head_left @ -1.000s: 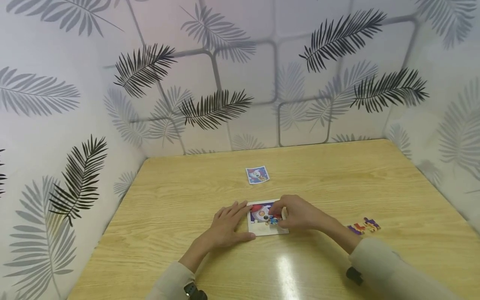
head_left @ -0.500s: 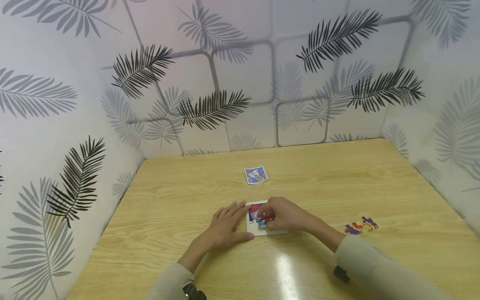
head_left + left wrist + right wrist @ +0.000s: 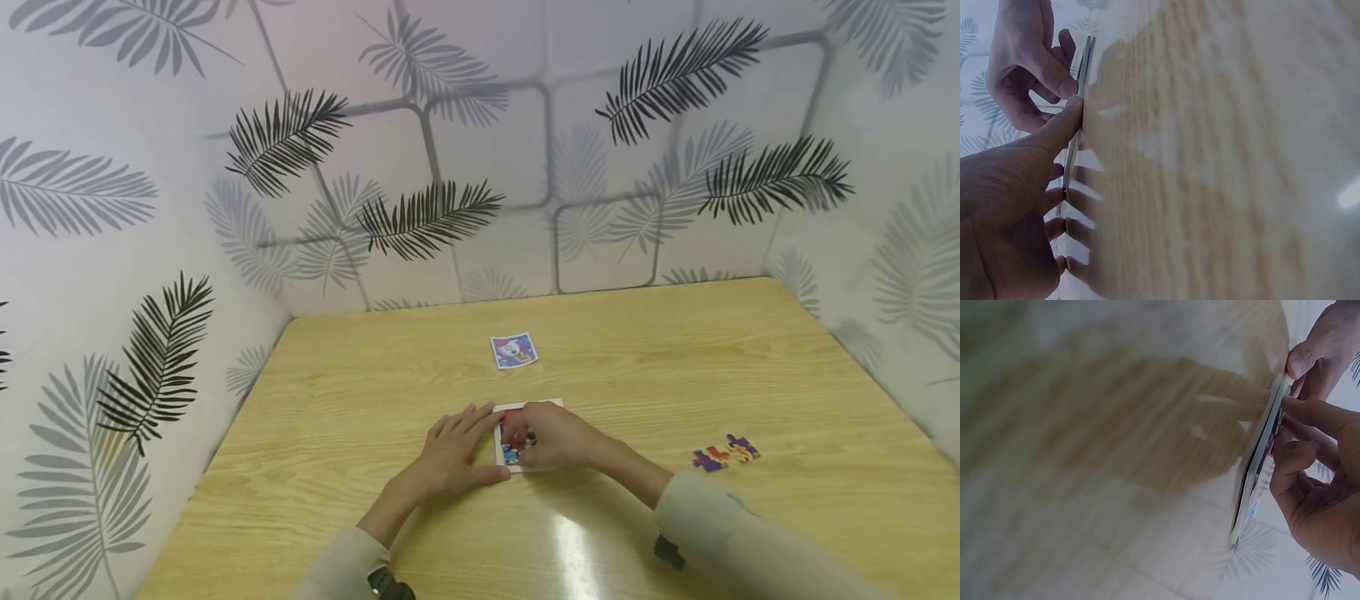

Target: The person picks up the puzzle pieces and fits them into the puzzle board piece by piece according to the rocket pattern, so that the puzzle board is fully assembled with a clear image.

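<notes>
From far off I see a big pale wall (image 3: pixel 495 150) with black and gray feather-shaped leaves all over it. In front is a wide yellow table (image 3: pixel 360 367) with wavy wood lines. It is smooth and shiny, and both wrist views show dark hand shapes on it, like in a mirror. Two plain, light sleeves (image 3: pixel 738 529) come in from the bottom, each with a black band (image 3: pixel 390 585) by the cuff. My left hand (image 3: pixel 453 457) lies flat, fingers straight and spread, one fingertip and the thumb touching the near-left side of the puzzle board (image 3: pixel 1252 472). My right hand (image 3: pixel 553 437) is over the board, its fingers bent with the tips down on top; I can't tell if they pinch a piece. The board sits flat on the table, near the middle, between the hands. From the head I see its white rim and some red and blue picture; from the wrists I see only its side, thin and straight, with a dark line along it. Past it lies a small square card (image 3: pixel 514 351), a bit bent, with a white, round face on it. Off to the right are loose puzzle pieces (image 3: pixel 726 452), knobbly, purple, red and yellow, which only the head view shows.
</notes>
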Demonstrator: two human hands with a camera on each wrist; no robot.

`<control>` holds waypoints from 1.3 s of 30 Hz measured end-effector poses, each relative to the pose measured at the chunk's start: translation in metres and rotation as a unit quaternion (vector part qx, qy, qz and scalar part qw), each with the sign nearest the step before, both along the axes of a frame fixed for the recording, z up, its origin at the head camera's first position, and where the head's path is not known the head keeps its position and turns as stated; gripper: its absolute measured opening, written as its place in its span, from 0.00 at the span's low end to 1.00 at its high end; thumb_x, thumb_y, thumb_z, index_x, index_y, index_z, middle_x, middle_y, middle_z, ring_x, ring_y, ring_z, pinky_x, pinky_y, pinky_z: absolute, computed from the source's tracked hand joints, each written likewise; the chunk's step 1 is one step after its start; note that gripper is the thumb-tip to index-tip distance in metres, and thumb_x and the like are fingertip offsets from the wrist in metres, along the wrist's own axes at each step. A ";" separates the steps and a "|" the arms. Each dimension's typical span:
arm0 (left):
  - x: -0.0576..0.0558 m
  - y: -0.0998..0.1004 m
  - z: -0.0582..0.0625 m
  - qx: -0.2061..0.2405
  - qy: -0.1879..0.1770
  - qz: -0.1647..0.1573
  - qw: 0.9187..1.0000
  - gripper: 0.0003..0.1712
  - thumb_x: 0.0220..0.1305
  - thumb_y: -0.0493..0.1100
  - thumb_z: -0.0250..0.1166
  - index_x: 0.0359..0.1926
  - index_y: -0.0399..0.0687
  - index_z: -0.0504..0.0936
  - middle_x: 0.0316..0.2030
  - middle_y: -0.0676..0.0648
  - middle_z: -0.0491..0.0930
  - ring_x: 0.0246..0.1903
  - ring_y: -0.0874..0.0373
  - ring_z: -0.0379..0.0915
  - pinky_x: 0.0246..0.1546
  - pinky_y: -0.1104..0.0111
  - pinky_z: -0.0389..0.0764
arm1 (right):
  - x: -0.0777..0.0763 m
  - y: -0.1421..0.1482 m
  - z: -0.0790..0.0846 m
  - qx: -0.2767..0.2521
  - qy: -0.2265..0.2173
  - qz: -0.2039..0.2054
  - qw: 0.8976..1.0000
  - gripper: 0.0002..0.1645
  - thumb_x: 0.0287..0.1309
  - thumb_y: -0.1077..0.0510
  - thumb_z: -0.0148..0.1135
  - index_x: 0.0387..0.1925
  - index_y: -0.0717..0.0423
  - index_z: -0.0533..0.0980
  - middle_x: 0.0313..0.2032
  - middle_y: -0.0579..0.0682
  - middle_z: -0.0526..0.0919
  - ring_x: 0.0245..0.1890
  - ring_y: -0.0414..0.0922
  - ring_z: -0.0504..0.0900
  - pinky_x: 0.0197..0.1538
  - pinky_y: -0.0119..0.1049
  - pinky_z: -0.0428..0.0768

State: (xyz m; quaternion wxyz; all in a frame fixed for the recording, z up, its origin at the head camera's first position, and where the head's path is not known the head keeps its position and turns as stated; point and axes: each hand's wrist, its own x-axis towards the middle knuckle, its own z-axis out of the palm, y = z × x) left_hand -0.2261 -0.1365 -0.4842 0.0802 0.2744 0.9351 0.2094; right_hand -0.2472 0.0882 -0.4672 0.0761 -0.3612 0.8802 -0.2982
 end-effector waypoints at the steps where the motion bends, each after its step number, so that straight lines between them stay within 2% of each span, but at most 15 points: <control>1: 0.000 0.000 0.001 -0.002 0.001 0.001 1.000 0.49 0.62 0.67 0.64 0.77 0.56 0.57 0.79 0.49 0.53 0.78 0.42 0.44 0.75 0.40 0.45 | 0.000 0.000 0.000 -0.002 -0.001 -0.001 1.000 0.16 0.44 0.67 0.69 0.39 0.55 0.85 0.35 0.48 0.84 0.36 0.42 0.80 0.39 0.32 0.78; 7: -0.001 0.001 0.004 -0.005 0.002 -0.002 1.000 0.49 0.63 0.67 0.63 0.77 0.56 0.58 0.79 0.49 0.53 0.78 0.42 0.45 0.74 0.40 0.46 | 0.002 0.001 0.001 -0.021 -0.005 -0.016 1.000 0.16 0.43 0.68 0.71 0.39 0.58 0.84 0.35 0.49 0.85 0.35 0.43 0.80 0.39 0.31 0.78; 16: -0.001 0.000 0.003 -0.006 0.005 0.001 1.000 0.48 0.62 0.67 0.64 0.77 0.57 0.58 0.79 0.49 0.53 0.78 0.42 0.45 0.75 0.41 0.46 | 0.003 -0.002 0.000 -0.025 -0.012 -0.027 0.999 0.14 0.42 0.69 0.73 0.36 0.59 0.87 0.40 0.50 0.85 0.41 0.43 0.79 0.48 0.36 0.79; 22: 0.000 0.000 0.004 0.000 -0.002 0.000 1.000 0.49 0.62 0.67 0.64 0.77 0.56 0.58 0.79 0.49 0.53 0.78 0.41 0.44 0.75 0.40 0.45 | 0.003 -0.004 0.001 -0.019 -0.012 -0.014 1.000 0.13 0.43 0.68 0.74 0.36 0.59 0.88 0.39 0.50 0.85 0.38 0.44 0.79 0.41 0.30 0.76; 32: -0.001 0.002 0.003 0.001 0.001 -0.005 1.000 0.49 0.63 0.66 0.64 0.77 0.55 0.57 0.79 0.47 0.52 0.78 0.41 0.44 0.74 0.40 0.45 | 0.003 -0.003 0.005 0.007 -0.026 -0.028 0.999 0.14 0.43 0.66 0.75 0.37 0.56 0.88 0.39 0.48 0.83 0.37 0.44 0.79 0.41 0.33 0.78; 39: -0.001 0.002 0.001 0.001 0.003 -0.003 1.000 0.49 0.62 0.65 0.65 0.77 0.55 0.58 0.79 0.48 0.53 0.78 0.41 0.44 0.74 0.40 0.45 | 0.005 -0.005 0.006 0.018 -0.024 -0.039 0.999 0.08 0.54 0.60 0.74 0.38 0.55 0.89 0.39 0.45 0.83 0.37 0.39 0.78 0.40 0.33 0.79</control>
